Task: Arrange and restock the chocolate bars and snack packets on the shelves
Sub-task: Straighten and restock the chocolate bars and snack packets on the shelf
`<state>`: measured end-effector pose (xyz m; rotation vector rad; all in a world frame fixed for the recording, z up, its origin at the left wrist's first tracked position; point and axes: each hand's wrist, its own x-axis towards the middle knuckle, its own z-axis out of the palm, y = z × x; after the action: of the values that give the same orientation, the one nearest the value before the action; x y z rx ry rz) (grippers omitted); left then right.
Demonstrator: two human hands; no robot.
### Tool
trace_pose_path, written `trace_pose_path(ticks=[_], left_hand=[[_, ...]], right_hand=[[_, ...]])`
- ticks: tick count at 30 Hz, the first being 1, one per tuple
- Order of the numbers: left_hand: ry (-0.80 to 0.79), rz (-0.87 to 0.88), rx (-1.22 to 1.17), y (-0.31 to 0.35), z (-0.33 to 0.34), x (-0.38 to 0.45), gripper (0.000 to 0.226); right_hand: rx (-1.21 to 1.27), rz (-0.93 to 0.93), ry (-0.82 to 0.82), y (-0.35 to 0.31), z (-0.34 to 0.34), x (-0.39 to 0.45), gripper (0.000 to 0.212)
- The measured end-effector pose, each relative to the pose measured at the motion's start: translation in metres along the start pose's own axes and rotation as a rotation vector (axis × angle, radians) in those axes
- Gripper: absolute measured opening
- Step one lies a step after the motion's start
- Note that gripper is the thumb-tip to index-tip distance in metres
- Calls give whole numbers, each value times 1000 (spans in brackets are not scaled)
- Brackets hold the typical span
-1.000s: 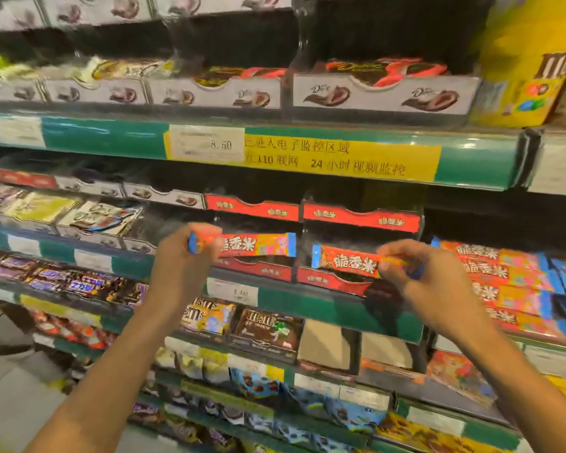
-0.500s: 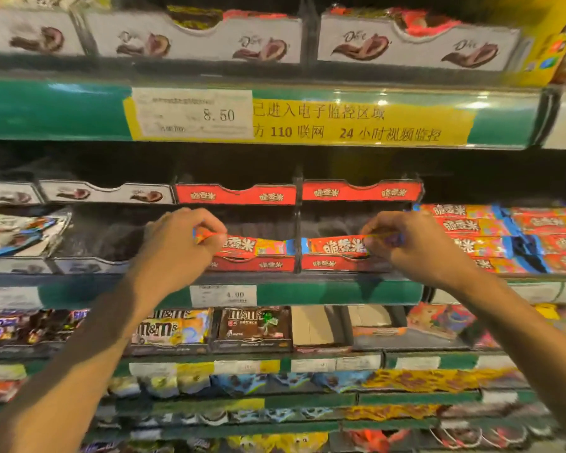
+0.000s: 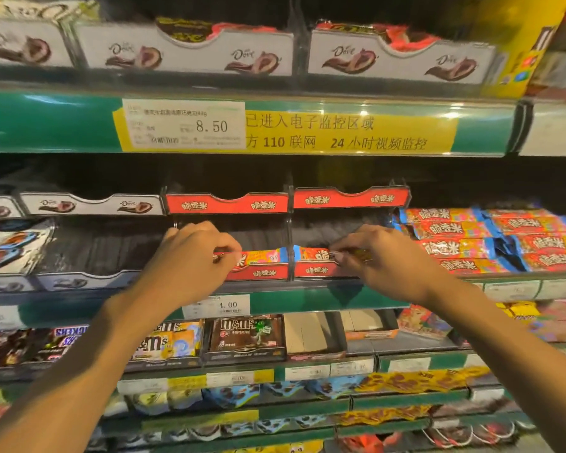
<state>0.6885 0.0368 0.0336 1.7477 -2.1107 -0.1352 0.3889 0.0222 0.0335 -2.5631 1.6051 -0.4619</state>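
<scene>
Two red-and-orange chocolate bars with blue ends lie in neighbouring red-fronted trays on the middle shelf. My left hand (image 3: 190, 256) pinches the left bar (image 3: 265, 256) at its left end, inside the left tray (image 3: 258, 273). My right hand (image 3: 389, 259) pinches the right bar (image 3: 311, 254) near its middle, inside the right tray (image 3: 314, 270). Both bars rest low behind the tray fronts. A stack of several matching bars (image 3: 490, 240) lies on the shelf just right of my right hand.
Above, Dove trays (image 3: 187, 53) stand over a green shelf edge with a yellow notice (image 3: 350, 132). An empty black tray (image 3: 92, 250) lies to the left. Below hang M&M's packets (image 3: 245, 333), Snickers bars (image 3: 59, 341) and open cardboard boxes (image 3: 311, 335). A 4.00 price tag (image 3: 223, 305) marks the shelf edge.
Both hands have carried the bars forward and down into the two red trays. The camera has moved closer to the shelf and levelled out.
</scene>
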Motion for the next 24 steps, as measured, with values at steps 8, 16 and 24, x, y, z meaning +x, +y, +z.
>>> trace_pose_path(ticks=[8, 16, 24], left_hand=[[-39, -57, 94, 13, 1, -11, 30], [51, -210, -40, 53, 18, -41, 66], [140, 101, -341, 182, 68, -35, 26]], right_hand=[[7, 20, 4, -2, 4, -2, 30], [188, 29, 151, -3, 11, -36, 30], [319, 207, 397, 65, -16, -104, 33]])
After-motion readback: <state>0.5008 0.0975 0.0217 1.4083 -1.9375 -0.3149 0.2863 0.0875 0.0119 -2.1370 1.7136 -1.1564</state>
